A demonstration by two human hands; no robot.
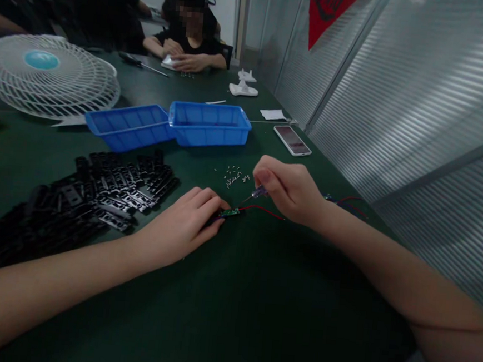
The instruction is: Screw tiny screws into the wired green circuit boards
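Observation:
A small green circuit board [231,212] with a red wire [262,209] running off to the right lies low over the dark green table. My left hand [191,216] is closed on its left end, fingertips and thumb pinching it; what lies under the fingers is hidden. In my right hand [293,190] is a small screwdriver [258,192] with a clear purplish handle. Its thin shaft slants down left, the tip close to the board's right end; contact I cannot tell. Just beyond the hands is a scatter of small screws [234,176].
Black plastic parts [110,193] are heaped at left. Behind stand two blue bins [209,134], a white fan guard [81,87] and a phone [292,140]. Another wired piece [330,198] lies beyond my right wrist. A co-worker [194,43] sits across; a ribbed partition [418,105] borders the right.

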